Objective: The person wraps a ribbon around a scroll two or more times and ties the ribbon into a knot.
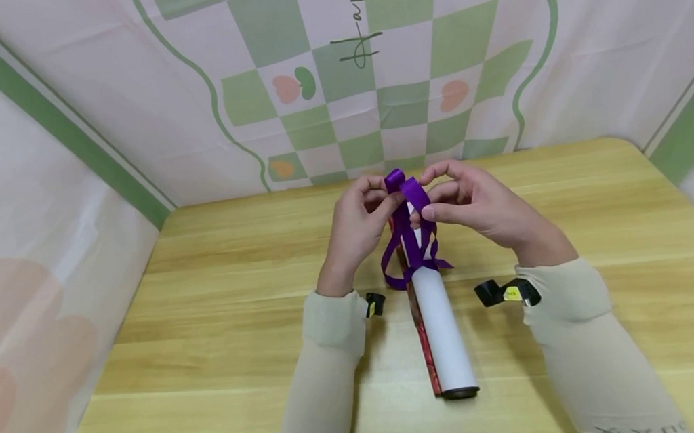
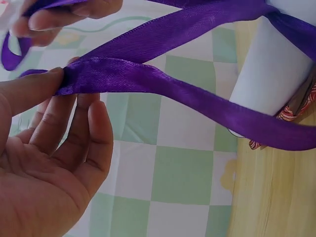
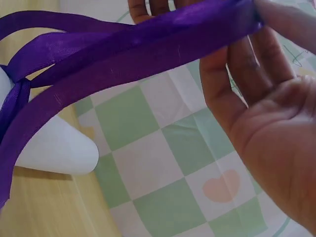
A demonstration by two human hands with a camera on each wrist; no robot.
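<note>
A purple satin ribbon (image 1: 415,195) is tied around a white roll (image 1: 444,331) with a dark end cap, which lies lengthwise on the table. Above the far part of the roll, my left hand (image 1: 356,226) pinches one ribbon loop between thumb and index finger. My right hand (image 1: 483,206) pinches another loop beside it. In the left wrist view, the ribbon (image 2: 123,76) runs from the left fingertips back to the roll (image 2: 276,69). The right wrist view shows the ribbon (image 3: 148,54) stretched from the knot to the right thumb and fingers.
A red patterned strip (image 1: 428,359) lies along the roll's left side. The wooden table (image 1: 209,336) meets a green-and-white checked cloth backdrop (image 1: 349,94) at its far edge. Black wrist cameras (image 1: 506,292) stick out from the cuffs near the roll.
</note>
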